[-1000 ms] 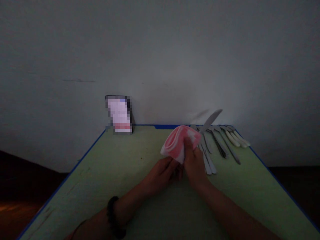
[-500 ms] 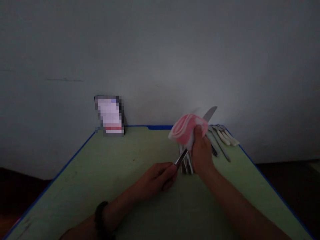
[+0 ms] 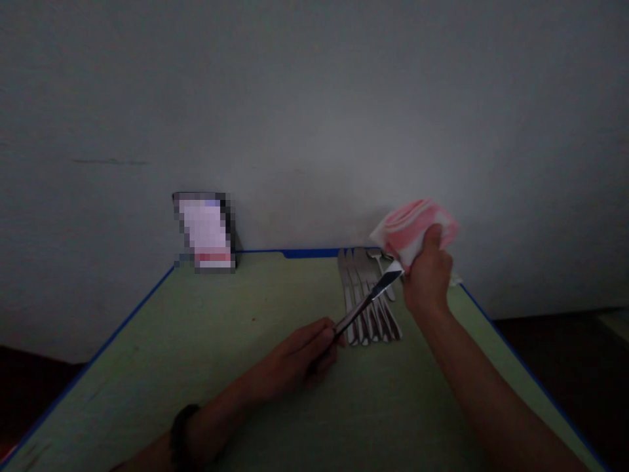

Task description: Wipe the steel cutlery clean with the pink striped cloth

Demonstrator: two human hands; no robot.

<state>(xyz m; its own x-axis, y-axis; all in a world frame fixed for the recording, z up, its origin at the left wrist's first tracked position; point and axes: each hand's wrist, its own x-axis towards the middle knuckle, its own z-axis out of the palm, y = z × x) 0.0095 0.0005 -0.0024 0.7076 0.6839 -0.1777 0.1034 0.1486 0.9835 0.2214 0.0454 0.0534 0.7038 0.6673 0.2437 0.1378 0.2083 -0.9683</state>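
Note:
My left hand point(image 3: 312, 351) is closed round the handle of a table knife point(image 3: 378, 288), its blade slanting up to the right. A folded pink-and-white cloth point(image 3: 413, 229) is gripped in my right hand point(image 3: 428, 278), thumb on top. The cloth's lower edge meets the far end of the blade, and the tip is hidden there. Below the held knife, several metal knives point(image 3: 350, 295) lie side by side on the table, handles toward me. A spoon or fork point(image 3: 377, 255) shows partly just right of them.
A phone with a blurred screen point(image 3: 206, 226) leans against the wall point(image 3: 314, 118) at the back left. The green table point(image 3: 221, 308) has a blue edge. Part of a white handle point(image 3: 456, 280) shows at the right edge, behind my right hand.
My right hand has slid the cloth up and right along the knife, baring handle and most of the blade. My left hand keeps the handle. The view has turned slightly right.

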